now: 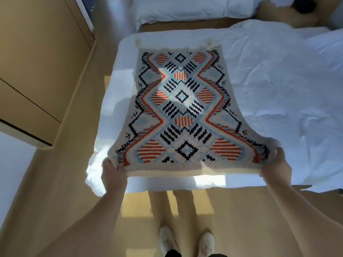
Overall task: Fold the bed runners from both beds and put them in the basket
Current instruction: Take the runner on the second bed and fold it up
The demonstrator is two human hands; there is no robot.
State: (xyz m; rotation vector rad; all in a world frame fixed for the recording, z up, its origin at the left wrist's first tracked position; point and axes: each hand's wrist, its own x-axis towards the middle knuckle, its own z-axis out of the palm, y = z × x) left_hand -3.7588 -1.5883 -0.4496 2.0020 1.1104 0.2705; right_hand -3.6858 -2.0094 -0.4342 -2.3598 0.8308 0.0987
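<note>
A knitted bed runner (pixel 181 108) with orange, navy and light-blue diamond patterns on cream lies stretched over the foot of a white bed (pixel 269 89). Its far end rests flat on the sheet, with tassels at the two far corners. The near end is lifted off the bed edge. My left hand (pixel 111 169) grips the near left corner. My right hand (pixel 276 164) grips the near right corner. The basket is not in view.
A second white bed (pixel 185 10) lies beyond, across a narrow tan floor strip. A wooden cabinet (pixel 37 62) stands at the left. A dark object on a tan seat (pixel 289 13) is at the top right. My legs and white shoes (pixel 185 240) stand on tan floor.
</note>
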